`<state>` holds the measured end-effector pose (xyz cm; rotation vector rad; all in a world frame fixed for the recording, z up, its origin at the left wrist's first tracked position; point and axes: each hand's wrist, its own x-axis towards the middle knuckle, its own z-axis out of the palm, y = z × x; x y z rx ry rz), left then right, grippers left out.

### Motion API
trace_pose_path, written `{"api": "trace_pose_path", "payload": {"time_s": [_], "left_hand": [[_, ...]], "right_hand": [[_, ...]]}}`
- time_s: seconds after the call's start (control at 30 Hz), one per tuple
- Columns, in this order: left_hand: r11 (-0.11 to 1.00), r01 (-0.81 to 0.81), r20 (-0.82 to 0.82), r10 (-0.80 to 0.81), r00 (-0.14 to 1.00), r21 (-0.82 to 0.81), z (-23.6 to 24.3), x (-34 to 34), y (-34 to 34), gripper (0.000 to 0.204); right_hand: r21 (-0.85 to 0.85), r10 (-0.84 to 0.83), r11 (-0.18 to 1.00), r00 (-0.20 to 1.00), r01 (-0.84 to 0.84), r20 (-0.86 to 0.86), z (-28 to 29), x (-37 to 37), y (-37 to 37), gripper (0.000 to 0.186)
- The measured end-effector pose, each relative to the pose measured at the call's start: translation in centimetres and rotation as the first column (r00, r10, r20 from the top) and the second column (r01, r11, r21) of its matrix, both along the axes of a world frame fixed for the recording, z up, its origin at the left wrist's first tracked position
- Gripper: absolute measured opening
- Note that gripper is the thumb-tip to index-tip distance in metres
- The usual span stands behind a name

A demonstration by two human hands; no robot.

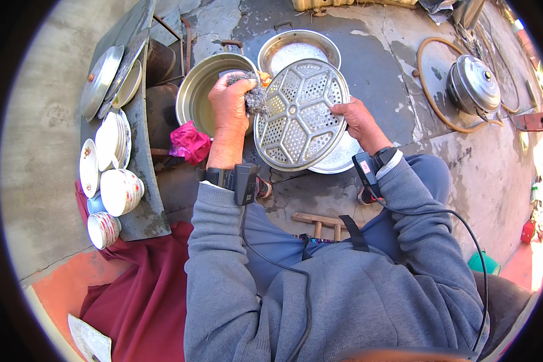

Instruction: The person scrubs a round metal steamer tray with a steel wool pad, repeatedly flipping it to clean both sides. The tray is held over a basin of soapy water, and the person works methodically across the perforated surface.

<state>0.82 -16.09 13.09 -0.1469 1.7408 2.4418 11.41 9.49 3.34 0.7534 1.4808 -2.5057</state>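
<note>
My left hand [228, 102] is closed around a grey wire scouring pad [254, 96], with a bit of orange stuff beside it. The pad is at the left edge of a round metal steamer plate [292, 110], punched with holes in a flower-like pattern. Gripping that plate's right edge is my right hand [359, 120], thumb on top. The plate is held tilted over the basins. Below my left hand stands a deep metal pot [190, 90] with liquid in it. Behind the plate is a metal basin [333, 47] of foamy water, and a pale round dish [347, 154] shows under it.
A bright pink cloth [190, 143] lies by the pot. On the left a grey table [142, 145] bears bowls [122, 192], plates [110, 140] and lids [102, 78]. At the right sit a lidded pot [473, 84] and a brown hose [425, 90]. A small wooden stool [317, 218] is between my legs.
</note>
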Motion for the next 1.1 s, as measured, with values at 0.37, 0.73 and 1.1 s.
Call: {"api": "trace_pose_path", "payload": {"time_s": [0.37,0.73,1.1], "left_hand": [[0.991,0.106,0.094,-0.097,0.991,-0.087,-2.6,0.8,1.9,0.017],[0.84,0.378,0.222,-0.313,0.923,-0.389,-6.9,3.7,5.9,0.014],[0.832,0.366,0.182,-0.318,0.931,-0.417,-7.1,4.3,7.1,0.015]], "right_hand": [[-0.056,-0.065,0.996,0.998,0.064,-0.018,-1.8,-0.7,-0.6,0.033],[-0.176,-0.147,0.976,0.984,0.128,-0.1,-2.5,-0.2,-0.8,0.04],[0.069,-0.179,0.98,0.975,0.189,-0.128,-1.5,1.8,-3.6,0.044]]}}
